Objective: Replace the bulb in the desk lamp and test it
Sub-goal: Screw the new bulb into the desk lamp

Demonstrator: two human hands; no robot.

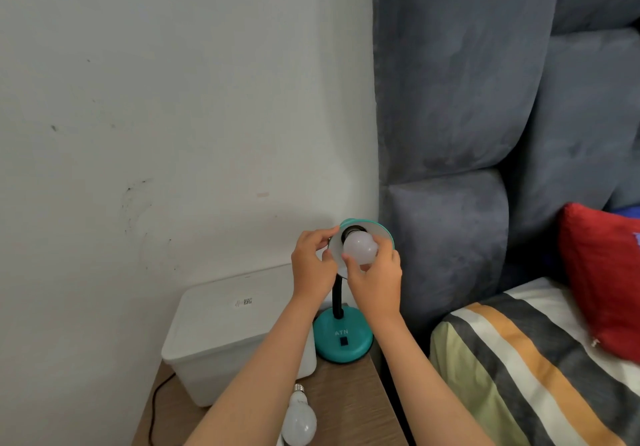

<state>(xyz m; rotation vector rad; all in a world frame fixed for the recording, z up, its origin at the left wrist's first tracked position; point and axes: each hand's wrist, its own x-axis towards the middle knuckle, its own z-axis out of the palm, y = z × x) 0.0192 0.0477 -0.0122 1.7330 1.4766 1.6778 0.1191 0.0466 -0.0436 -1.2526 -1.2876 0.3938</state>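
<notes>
spare bulb (298, 423) beside white box (221, 328) on table (346, 407).

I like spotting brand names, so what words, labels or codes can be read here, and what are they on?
"ATN": white letters on the teal lamp base, just above its black switch.
White storage box: a small printed label with a square code on the lid, too small and blurred to read.
Nothing else legible.

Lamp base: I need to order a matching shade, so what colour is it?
Teal, with a black switch, on the lamp base; the head view shows it clearly.
</notes>
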